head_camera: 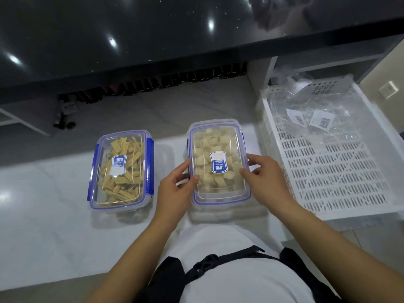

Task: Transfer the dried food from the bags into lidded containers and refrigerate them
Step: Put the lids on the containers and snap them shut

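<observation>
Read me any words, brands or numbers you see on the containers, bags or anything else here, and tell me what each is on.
"DYU": my best reading of the large letters on the blue label on the left container's lid; the smaller lines are blurred.
Blue label on the right container's lid: upside down from this view, too blurred to read.
Two white barcode stickers on the clear bags in the white basket: too small to read.

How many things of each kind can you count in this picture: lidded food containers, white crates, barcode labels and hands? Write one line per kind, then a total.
Lidded food containers: 2, one with yellow strips and one with pale cubes
White crates: 1
Barcode labels: 2
Hands: 2, left hand and right hand
Total: 7
</observation>
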`<action>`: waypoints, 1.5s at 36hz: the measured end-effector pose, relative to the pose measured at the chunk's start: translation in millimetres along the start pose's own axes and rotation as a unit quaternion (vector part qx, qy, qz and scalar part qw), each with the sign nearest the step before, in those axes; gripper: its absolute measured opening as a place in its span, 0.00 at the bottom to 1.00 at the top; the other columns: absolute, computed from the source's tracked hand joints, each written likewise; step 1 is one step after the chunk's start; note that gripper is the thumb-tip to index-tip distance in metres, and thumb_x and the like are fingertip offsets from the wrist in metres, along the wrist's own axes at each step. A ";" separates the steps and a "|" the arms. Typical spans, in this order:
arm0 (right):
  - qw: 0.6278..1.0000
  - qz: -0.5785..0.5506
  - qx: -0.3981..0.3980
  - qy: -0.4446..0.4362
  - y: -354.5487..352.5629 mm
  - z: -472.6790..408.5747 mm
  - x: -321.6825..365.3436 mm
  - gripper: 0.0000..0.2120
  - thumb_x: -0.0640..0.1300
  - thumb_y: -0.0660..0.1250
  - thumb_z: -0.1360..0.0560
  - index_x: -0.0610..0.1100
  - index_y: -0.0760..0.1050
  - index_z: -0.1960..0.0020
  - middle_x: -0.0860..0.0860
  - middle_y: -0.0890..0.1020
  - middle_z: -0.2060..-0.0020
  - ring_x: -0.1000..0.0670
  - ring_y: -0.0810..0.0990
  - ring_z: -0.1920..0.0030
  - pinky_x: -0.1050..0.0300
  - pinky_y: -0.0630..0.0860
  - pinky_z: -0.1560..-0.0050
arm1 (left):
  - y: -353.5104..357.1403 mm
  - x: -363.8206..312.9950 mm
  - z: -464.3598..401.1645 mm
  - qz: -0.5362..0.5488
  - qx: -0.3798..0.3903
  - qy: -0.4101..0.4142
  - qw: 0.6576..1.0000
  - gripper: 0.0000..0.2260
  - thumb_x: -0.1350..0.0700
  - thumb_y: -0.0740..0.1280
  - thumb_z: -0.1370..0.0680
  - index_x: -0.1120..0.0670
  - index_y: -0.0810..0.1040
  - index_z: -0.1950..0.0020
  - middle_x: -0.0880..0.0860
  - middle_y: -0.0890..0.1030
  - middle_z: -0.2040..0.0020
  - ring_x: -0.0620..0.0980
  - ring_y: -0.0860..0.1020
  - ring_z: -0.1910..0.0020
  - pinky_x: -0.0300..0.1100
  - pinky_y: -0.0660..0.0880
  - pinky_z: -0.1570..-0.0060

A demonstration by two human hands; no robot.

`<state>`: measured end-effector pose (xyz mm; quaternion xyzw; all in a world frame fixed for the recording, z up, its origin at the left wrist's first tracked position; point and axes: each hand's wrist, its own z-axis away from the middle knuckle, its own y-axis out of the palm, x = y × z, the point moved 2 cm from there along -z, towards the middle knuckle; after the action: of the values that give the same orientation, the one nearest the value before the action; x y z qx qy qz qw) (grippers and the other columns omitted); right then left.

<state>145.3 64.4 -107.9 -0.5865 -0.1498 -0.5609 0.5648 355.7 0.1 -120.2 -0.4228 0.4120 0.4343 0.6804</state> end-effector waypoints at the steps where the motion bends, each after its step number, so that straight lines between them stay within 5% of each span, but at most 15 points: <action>1: 1.000 0.003 -0.001 -0.001 -0.1 -1.9 0.5 0.10 0.44 0.69 0.23 0.59 0.77 0.52 0.53 0.80 0.50 0.50 0.81 0.62 0.53 0.79 0.59 | -0.3 -0.8 -2.2 -0.002 -0.001 0.000 1.000 0.20 0.58 0.70 0.21 0.47 0.77 0.29 0.46 0.83 0.41 0.37 0.82 0.47 0.31 0.80 0.53; 7: 1.000 0.005 -0.015 0.016 1.2 -26.5 17.0 0.07 0.44 0.68 0.23 0.52 0.81 0.47 0.53 0.81 0.51 0.50 0.82 0.58 0.60 0.73 0.64 | 2.0 -18.1 -28.3 -0.018 -0.004 0.006 1.000 0.19 0.57 0.69 0.20 0.47 0.76 0.29 0.47 0.80 0.37 0.40 0.79 0.44 0.27 0.77 0.60; 12: 0.999 -0.013 -0.026 0.033 2.4 -32.9 18.8 0.10 0.44 0.69 0.23 0.48 0.81 0.42 0.55 0.81 0.50 0.50 0.81 0.52 0.58 0.72 0.56 | 1.9 -20.4 -34.6 -0.008 -0.009 -0.002 1.000 0.18 0.57 0.69 0.19 0.47 0.77 0.30 0.47 0.82 0.41 0.40 0.80 0.46 0.30 0.78 0.62; 20: 0.995 -0.072 -0.014 0.071 -1.0 -33.8 7.9 0.07 0.42 0.75 0.28 0.51 0.83 0.51 0.56 0.84 0.56 0.51 0.84 0.55 0.52 0.81 0.50 | 3.3 -11.0 -27.8 0.003 -0.018 -0.023 1.000 0.18 0.56 0.71 0.21 0.44 0.79 0.32 0.45 0.84 0.47 0.42 0.82 0.46 0.36 0.81 0.54; 24: 0.983 -0.152 -0.002 0.104 -8.7 -37.7 17.1 0.06 0.32 0.74 0.28 0.40 0.81 0.54 0.50 0.81 0.64 0.59 0.81 0.70 0.67 0.74 0.70 | 1.3 -17.2 -29.7 0.038 -0.012 -0.049 0.998 0.16 0.58 0.71 0.21 0.47 0.80 0.34 0.49 0.85 0.47 0.43 0.85 0.51 0.33 0.80 0.59; 27: 0.970 -0.205 0.008 0.128 -13.7 -39.7 23.1 0.06 0.29 0.72 0.27 0.31 0.79 0.51 0.45 0.79 0.64 0.61 0.78 0.77 0.69 0.71 0.78 | -0.5 -22.8 -29.5 0.068 -0.012 -0.056 0.996 0.14 0.61 0.70 0.21 0.52 0.82 0.36 0.42 0.85 0.52 0.36 0.84 0.58 0.28 0.77 0.64; 34: 0.978 -0.158 0.021 0.135 -7.2 -38.4 12.0 0.06 0.33 0.76 0.29 0.40 0.80 0.59 0.45 0.83 0.62 0.45 0.84 0.61 0.52 0.81 0.61 | -8.9 -19.3 -23.8 0.068 -0.009 -0.074 0.995 0.13 0.64 0.73 0.24 0.53 0.83 0.41 0.45 0.85 0.45 0.44 0.85 0.52 0.39 0.83 0.53; 40: 0.972 -0.175 0.052 0.151 -9.0 -25.8 4.8 0.09 0.33 0.77 0.31 0.38 0.79 0.54 0.43 0.83 0.57 0.46 0.83 0.58 0.56 0.80 0.60 | -14.4 -6.4 -13.1 0.100 0.002 -0.095 0.990 0.15 0.64 0.74 0.25 0.51 0.81 0.40 0.48 0.83 0.40 0.44 0.84 0.48 0.39 0.82 0.52; 44: 0.963 -0.191 0.059 0.181 -7.9 -27.8 2.6 0.20 0.36 0.79 0.31 0.43 0.78 0.42 0.47 0.79 0.47 0.49 0.79 0.56 0.53 0.77 0.56 | -17.4 -4.2 -18.8 0.111 0.018 -0.161 0.981 0.30 0.60 0.76 0.26 0.44 0.70 0.28 0.51 0.68 0.26 0.50 0.72 0.31 0.51 0.76 0.38; 47: 0.950 -0.212 0.074 0.216 -7.6 -27.2 -1.6 0.34 0.38 0.78 0.30 0.49 0.69 0.28 0.48 0.75 0.38 0.45 0.80 0.44 0.45 0.78 0.45 | -19.9 -6.1 -22.3 0.128 0.067 -0.198 0.970 0.36 0.60 0.75 0.25 0.43 0.63 0.22 0.54 0.63 0.21 0.53 0.75 0.33 0.51 0.80 0.45; 54: 0.931 -0.244 0.100 0.252 -5.1 -24.1 3.3 0.33 0.37 0.74 0.27 0.49 0.66 0.27 0.45 0.82 0.43 0.43 0.85 0.54 0.51 0.79 0.61 | -24.7 -2.2 -29.4 0.124 0.102 -0.239 0.958 0.36 0.60 0.76 0.27 0.46 0.64 0.23 0.52 0.80 0.33 0.56 0.84 0.43 0.51 0.81 0.51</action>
<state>130.5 44.5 -109.1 -0.3119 -0.1964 -0.7927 0.4856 372.6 -34.4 -121.7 -0.1806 0.3289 0.5587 0.7397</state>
